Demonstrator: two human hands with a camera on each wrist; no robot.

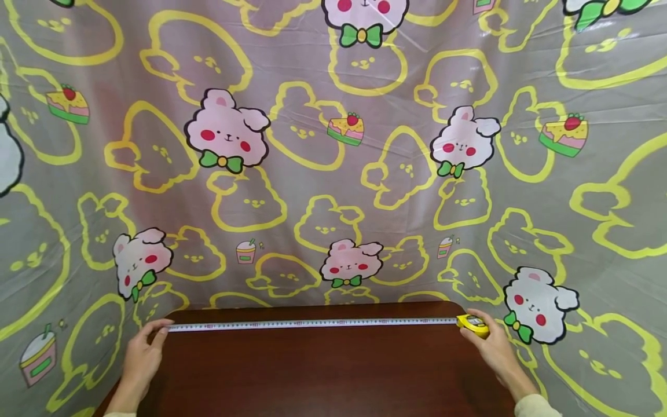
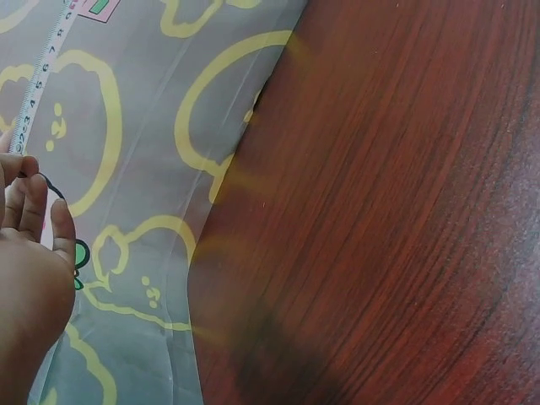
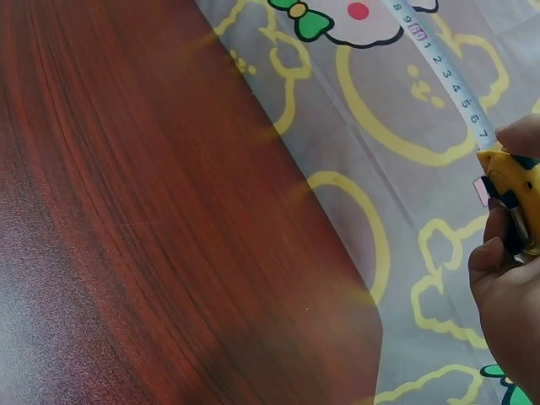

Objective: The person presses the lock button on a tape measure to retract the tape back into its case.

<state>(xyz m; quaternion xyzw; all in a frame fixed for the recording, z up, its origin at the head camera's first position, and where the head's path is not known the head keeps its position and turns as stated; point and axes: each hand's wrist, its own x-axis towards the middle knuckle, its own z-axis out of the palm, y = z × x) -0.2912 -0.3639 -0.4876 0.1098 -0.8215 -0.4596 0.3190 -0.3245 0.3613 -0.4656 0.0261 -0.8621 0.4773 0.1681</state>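
Tape measure blade (image 1: 312,325), white with small printed numbers, lies stretched in a straight line along the far edge of the dark wooden table (image 1: 323,370), running nearly the whole width from one rounded corner to the other. At its free end the left hand (image 1: 142,354) pinches the tip between thumb and fingertips, close to the table's far left corner. At the other end the right hand (image 1: 495,346) is curled around the yellow case (image 1: 473,324), which sits at the far right corner; in the right wrist view the thumb and a finger clasp the case (image 3: 515,198) as the blade (image 3: 439,72) leaves it. Behind and around the table hangs a glossy plastic sheet (image 1: 333,162) printed with pink rabbits, yellow outlines and cake slices.
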